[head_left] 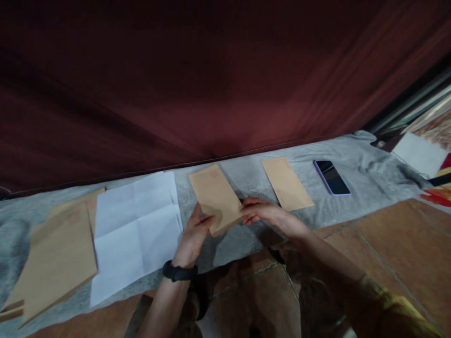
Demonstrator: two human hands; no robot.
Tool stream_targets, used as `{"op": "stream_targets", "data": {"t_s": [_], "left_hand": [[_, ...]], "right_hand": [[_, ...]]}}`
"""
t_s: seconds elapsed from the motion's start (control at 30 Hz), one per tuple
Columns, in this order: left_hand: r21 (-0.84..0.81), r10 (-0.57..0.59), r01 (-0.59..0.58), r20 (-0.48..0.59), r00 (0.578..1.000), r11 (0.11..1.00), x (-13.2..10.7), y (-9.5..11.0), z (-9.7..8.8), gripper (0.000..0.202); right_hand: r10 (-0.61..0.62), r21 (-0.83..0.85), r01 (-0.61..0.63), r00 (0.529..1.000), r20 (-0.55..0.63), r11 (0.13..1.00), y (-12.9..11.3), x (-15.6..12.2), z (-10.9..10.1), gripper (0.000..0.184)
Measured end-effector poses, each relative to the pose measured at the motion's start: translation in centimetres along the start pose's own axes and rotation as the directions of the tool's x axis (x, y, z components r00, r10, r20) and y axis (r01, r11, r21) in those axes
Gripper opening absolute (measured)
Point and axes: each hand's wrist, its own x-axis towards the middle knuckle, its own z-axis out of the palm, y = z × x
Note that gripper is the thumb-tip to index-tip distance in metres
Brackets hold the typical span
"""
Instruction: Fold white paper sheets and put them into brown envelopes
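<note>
One tan envelope (217,195), long axis slanting away leftward, pinching grip by left hand (196,229) and right hand (261,211)

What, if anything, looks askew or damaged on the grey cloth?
No spill or tear shows. At far left, brown envelopes lie fanned, not squared up; beside them, white paper sheets have fold creases and misaligned edges.

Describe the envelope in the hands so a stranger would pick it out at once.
Below the dark red drape runs a long grey cloth. Midway along it, between white paper sheets on the left and a loose envelope on the right, find the tan envelope with a faint red mark. Unlike its neighbours, it is held by the left hand and right hand.
</note>
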Motion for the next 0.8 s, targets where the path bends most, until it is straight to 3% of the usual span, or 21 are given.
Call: {"op": "stream_targets", "data": {"t_s": [0.2, 0.33, 0.43, 0.53, 0.67, 0.8], "left_hand": [[0.077, -0.037, 0.034, 0.03, 0.999, 0.996, -0.1, -0.6, -0.5, 0.085], [0.161, -0.008, 0.007, 0.002, 1.0, 0.987, 0.3, -1.1, -0.8, 0.083], [0.236, 0.013, -0.013, 0.0, 1.0, 0.972, 0.9, -1.5, -1.1, 0.081], [0.297, 0.04, -0.031, -0.024, 0.999, 0.954, 1.3, -1.8, -1.3, 0.085], [0.362, 0.057, -0.032, -0.058, 0.997, 0.932, 1.4, -1.9, -1.3, 0.085], [0.434, 0.067, -0.041, -0.046, 0.997, 0.9, 1.4, -2.1, -1.5, 0.084]], "right_hand": [[0.091, -0.256, -0.08, 0.995, 0.03, 0.963, 0.8, 0.9, -0.8, 0.021], [0.146, -0.449, -0.138, 0.989, -0.018, 0.883, 2.0, 2.2, -0.7, 0.019], [-0.061, -0.634, -0.007, 0.994, -0.085, 0.773, 2.2, 2.3, -0.6, 0.019], [-0.366, -0.806, 0.12, 0.922, -0.127, 0.58, 1.7, 2.0, -0.1, 0.009], [-0.543, -0.866, 0.358, 0.83, 0.124, 0.35, 1.4, 1.6, 1.1, 0.033], [-0.501, -0.866, 0.488, 0.78, 0.375, 0.11, 2.3, 1.5, 2.0, 0.045]]}}
